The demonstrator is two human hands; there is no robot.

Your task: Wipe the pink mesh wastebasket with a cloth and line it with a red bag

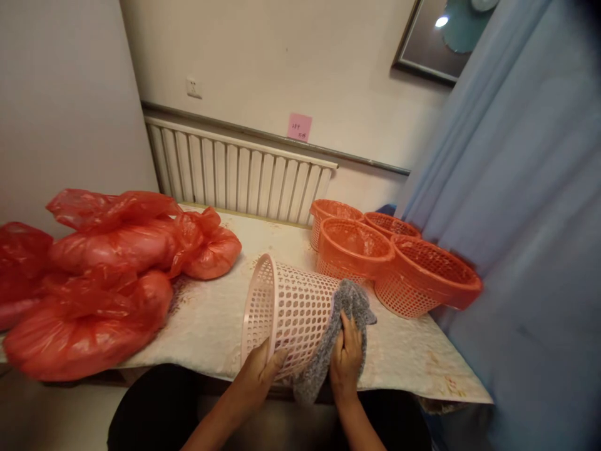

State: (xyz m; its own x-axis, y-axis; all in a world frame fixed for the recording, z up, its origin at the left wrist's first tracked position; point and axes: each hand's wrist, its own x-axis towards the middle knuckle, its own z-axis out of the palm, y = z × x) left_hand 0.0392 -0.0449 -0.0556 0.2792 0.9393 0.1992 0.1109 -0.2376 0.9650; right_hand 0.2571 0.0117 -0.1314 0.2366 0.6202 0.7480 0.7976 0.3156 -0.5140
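Note:
A pale pink plastic wastebasket (305, 300) with a lattice wall lies tipped on its side above the table's front edge, its mouth facing left. My left hand (256, 376) grips its rim from below, thumb on the outer wall. Against the basket's base end, my right hand (346, 354) presses a grey cloth (354, 300), fingers closed on it. The cloth drapes over the base and hangs down beside the wall. The basket's bottom is hidden behind the cloth.
Several tied red plastic bags (94, 319) are heaped on the table (206, 319) at left. Several wastebaskets lined with red bags (357, 247) stand at right, beside a blue curtain (516, 188). A radiator (239, 169) runs along the wall behind.

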